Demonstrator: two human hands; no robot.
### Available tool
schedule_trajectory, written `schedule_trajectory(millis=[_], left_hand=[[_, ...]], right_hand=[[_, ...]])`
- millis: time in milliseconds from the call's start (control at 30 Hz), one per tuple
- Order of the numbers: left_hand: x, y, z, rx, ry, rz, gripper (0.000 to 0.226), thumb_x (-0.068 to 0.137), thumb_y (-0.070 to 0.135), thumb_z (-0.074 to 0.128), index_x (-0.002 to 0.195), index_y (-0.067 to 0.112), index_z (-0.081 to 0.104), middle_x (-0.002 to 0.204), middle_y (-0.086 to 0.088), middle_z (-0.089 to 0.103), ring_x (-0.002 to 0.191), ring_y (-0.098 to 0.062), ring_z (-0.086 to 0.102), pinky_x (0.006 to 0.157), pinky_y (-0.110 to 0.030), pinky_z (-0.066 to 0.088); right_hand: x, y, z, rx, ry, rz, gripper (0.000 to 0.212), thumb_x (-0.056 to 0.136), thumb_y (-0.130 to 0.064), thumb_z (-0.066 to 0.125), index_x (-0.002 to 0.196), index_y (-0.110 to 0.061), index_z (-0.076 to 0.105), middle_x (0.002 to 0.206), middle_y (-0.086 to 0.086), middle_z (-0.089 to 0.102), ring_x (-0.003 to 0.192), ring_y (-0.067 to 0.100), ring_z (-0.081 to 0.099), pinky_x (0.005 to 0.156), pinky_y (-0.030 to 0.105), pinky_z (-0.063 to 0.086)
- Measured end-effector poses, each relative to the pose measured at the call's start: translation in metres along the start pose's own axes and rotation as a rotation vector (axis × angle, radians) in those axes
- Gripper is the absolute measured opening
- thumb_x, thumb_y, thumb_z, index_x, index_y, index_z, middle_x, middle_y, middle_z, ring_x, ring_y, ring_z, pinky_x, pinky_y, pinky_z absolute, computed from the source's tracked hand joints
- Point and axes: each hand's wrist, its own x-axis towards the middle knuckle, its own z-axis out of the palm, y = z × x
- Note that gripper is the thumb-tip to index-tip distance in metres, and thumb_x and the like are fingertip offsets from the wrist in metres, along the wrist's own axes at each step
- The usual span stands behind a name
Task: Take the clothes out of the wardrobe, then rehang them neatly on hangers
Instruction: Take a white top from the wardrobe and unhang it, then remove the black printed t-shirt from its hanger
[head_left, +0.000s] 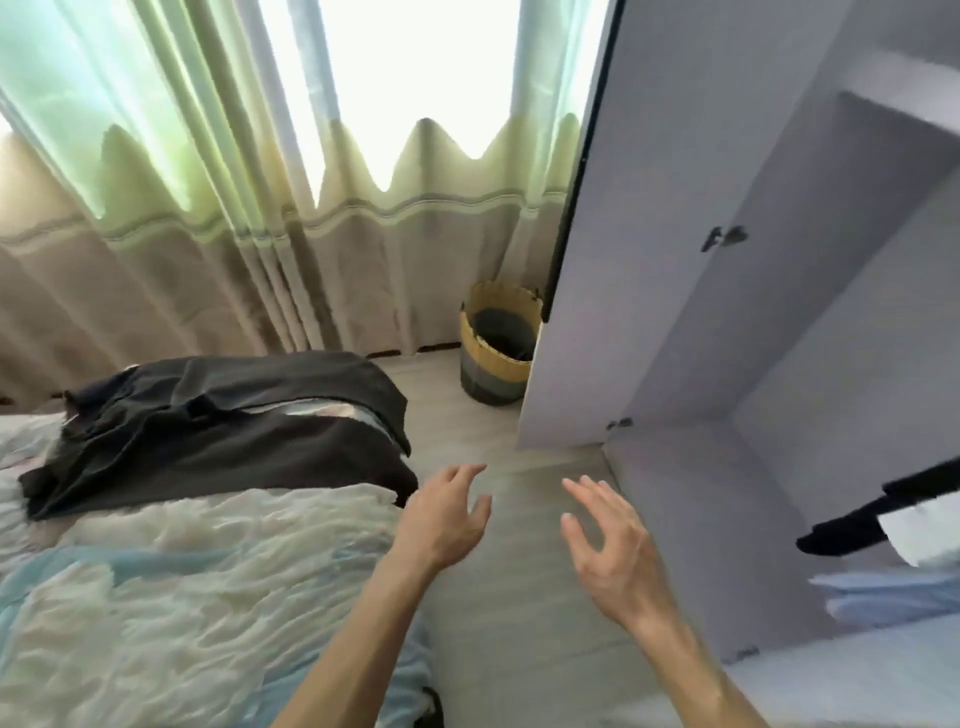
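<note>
Hands 2: left (445, 525), right (609, 545), empty | dark clothes pile (223, 431) 1, on bed (182, 597) | basket (480, 332) 1

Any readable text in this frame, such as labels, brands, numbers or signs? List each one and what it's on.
None can be read. No words, numbers or logos show on the wardrobe door, the basket, the dark clothes or the bedding. The black garment in the wardrobe is blurred and shows no print.
</note>
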Motion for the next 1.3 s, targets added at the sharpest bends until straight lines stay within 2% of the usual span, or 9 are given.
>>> schedule_trajectory(millis=[200, 300, 400, 567, 633, 767, 1033, 1200, 1300], left_hand=[[0.091, 0.049, -0.03, 0.116, -0.099, 0.274, 0.05, 0.102, 0.043, 0.046, 0.149, 0.031, 0.038, 0.151, 0.001, 0.043, 0.137, -0.021, 0.042, 0.112, -0.04, 0.039], [0.132, 0.081, -0.041, 0.197, -0.121, 0.417, 0.047, 0.102, 0.042, 0.046, 0.147, 0.031, 0.041, 0.152, 0.003, 0.043, 0.138, -0.022, 0.041, 0.113, -0.042, 0.039], [0.168, 0.125, -0.046, 0.258, -0.121, 0.558, 0.047, 0.101, 0.041, 0.046, 0.147, 0.032, 0.042, 0.152, 0.002, 0.043, 0.137, -0.023, 0.043, 0.112, -0.041, 0.039], [0.209, 0.225, -0.041, 0.273, -0.165, 0.802, 0.047, 0.1, 0.037, 0.046, 0.147, 0.034, 0.04, 0.15, 0.004, 0.042, 0.136, -0.023, 0.041, 0.11, -0.037, 0.033], [0.221, 0.264, -0.03, 0.257, -0.178, 0.897, 0.049, 0.101, 0.037, 0.046, 0.149, 0.033, 0.039, 0.15, 0.005, 0.042, 0.137, -0.021, 0.04, 0.112, -0.037, 0.032], [0.239, 0.335, -0.001, 0.219, -0.234, 1.049, 0.049, 0.102, 0.039, 0.046, 0.149, 0.032, 0.038, 0.15, 0.006, 0.041, 0.137, -0.02, 0.04, 0.112, -0.037, 0.031], [0.309, 0.425, 0.04, 0.273, -0.348, 1.158, 0.049, 0.101, 0.038, 0.048, 0.149, 0.033, 0.038, 0.152, 0.008, 0.041, 0.137, -0.019, 0.041, 0.112, -0.038, 0.035], [0.35, 0.468, 0.057, 0.28, -0.38, 1.203, 0.049, 0.1, 0.035, 0.049, 0.148, 0.032, 0.039, 0.152, 0.008, 0.04, 0.138, -0.02, 0.041, 0.113, -0.039, 0.035], [0.368, 0.496, 0.072, 0.309, -0.434, 1.243, 0.049, 0.101, 0.036, 0.048, 0.149, 0.032, 0.039, 0.153, 0.006, 0.039, 0.138, -0.022, 0.041, 0.112, -0.039, 0.034]], right_hand=[[0.025, 0.022, -0.047, -0.07, 0.312, 0.141, 0.035, 0.094, -0.029, 0.064, 0.13, -0.03, 0.065, 0.146, -0.005, 0.051, 0.141, 0.014, 0.039, 0.115, 0.032, 0.032], [0.026, 0.028, -0.073, -0.143, 0.469, 0.23, 0.033, 0.094, -0.028, 0.064, 0.127, -0.028, 0.067, 0.146, -0.004, 0.051, 0.141, 0.016, 0.039, 0.111, 0.028, 0.03], [0.022, 0.035, -0.099, -0.208, 0.617, 0.29, 0.033, 0.095, -0.032, 0.061, 0.128, -0.029, 0.066, 0.146, -0.004, 0.051, 0.14, 0.016, 0.04, 0.111, 0.036, 0.037], [0.023, 0.051, -0.146, -0.282, 0.791, 0.394, 0.041, 0.098, -0.05, 0.046, 0.131, -0.032, 0.063, 0.15, -0.01, 0.045, 0.143, 0.009, 0.033, 0.112, 0.031, 0.035], [0.026, 0.058, -0.162, -0.289, 0.843, 0.448, 0.042, 0.099, -0.052, 0.042, 0.134, -0.035, 0.06, 0.152, -0.013, 0.043, 0.145, 0.007, 0.03, 0.113, 0.036, 0.037], [0.047, 0.081, -0.19, -0.24, 0.981, 0.521, 0.038, 0.098, -0.038, 0.053, 0.135, -0.035, 0.057, 0.152, -0.015, 0.042, 0.146, 0.006, 0.028, 0.114, 0.043, 0.037], [0.115, 0.137, -0.287, -0.306, 1.225, 0.564, 0.04, 0.099, -0.038, 0.053, 0.138, -0.028, 0.056, 0.152, -0.005, 0.044, 0.141, 0.016, 0.036, 0.11, 0.044, 0.041], [0.148, 0.168, -0.373, -0.539, 1.352, 0.55, 0.047, 0.098, -0.037, 0.05, 0.143, -0.022, 0.051, 0.157, 0.008, 0.037, 0.145, 0.027, 0.031, 0.115, 0.047, 0.033], [0.161, 0.175, -0.427, -0.696, 1.37, 0.597, 0.049, 0.1, -0.037, 0.047, 0.147, -0.024, 0.045, 0.162, 0.009, 0.027, 0.15, 0.028, 0.019, 0.12, 0.044, 0.02]])
